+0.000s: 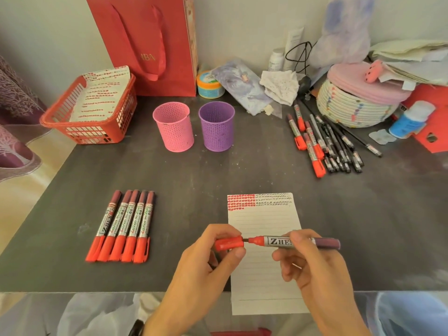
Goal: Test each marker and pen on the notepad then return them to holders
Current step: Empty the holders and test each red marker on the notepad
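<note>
Head view gives us the dark grey table (194, 178), with bare room between the holders at the back and the notepad at the front. A red bag (145, 44) stands against the wall. Beside it, at the table's left edge, a red basket (92, 135) holds sheets of paper (101, 93) covered in rows of red marks. The lined notepad (261, 221) hangs over the near edge; red and black test marks fill its top lines.

Above it, our left hand (201, 265) pinches a cap and our right hand (312, 267) grips a marker's barrel. The pink holder (174, 127) and purple holder (217, 127) stand upright, side by side, and we see only their perforated inner walls. A loose pile of markers and pens (324, 141) lies at the right, near a woven bowl (351, 110). Five capped markers (123, 226) lie in a tight row left of the notepad.

The held marker (276, 241) lies level over the notepad: silver label, red neck, maroon tail. Its dark tip shows just at the mouth of the red cap (229, 243).
</note>
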### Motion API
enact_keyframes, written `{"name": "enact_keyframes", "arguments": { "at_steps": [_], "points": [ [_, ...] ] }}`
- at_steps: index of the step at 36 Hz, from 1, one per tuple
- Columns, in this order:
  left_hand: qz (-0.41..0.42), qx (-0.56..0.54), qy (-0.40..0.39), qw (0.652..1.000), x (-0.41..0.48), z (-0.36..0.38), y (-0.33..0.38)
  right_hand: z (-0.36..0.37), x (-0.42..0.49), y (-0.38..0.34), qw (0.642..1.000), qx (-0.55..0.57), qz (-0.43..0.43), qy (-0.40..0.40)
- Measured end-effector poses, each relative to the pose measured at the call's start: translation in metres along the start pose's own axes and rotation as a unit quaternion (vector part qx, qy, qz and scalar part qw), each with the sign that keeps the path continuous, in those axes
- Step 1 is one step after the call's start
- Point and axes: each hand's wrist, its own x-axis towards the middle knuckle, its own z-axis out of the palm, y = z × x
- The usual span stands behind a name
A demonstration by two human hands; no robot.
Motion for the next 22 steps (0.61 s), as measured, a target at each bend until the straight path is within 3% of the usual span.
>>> {"name": "enact_keyframes", "arguments": {
  "at_steps": [9, 13, 18, 22],
  "points": [
    [0.028, -0.007, -0.034, 0.999, -0.003, 0.001, 0.010, -0.001, -0.004, 0.010, 0.998, -0.050, 0.015, -0.028],
    [0.022, -0.001, -0.044, 0.999, -0.005, -0.006, 0.009, -0.011, -0.005, 0.002, 0.991, -0.108, 0.017, -0.076],
    [0.029, 0.025, -0.064, 0.997, -0.006, -0.014, 0.007, -0.017, -0.006, -0.014, 0.951, -0.263, 0.006, -0.164],
    [0.040, 0.059, -0.076, 0.995, -0.005, -0.019, 0.007, -0.016, -0.006, -0.013, 0.925, -0.341, -0.037, -0.165]
  ]
}}
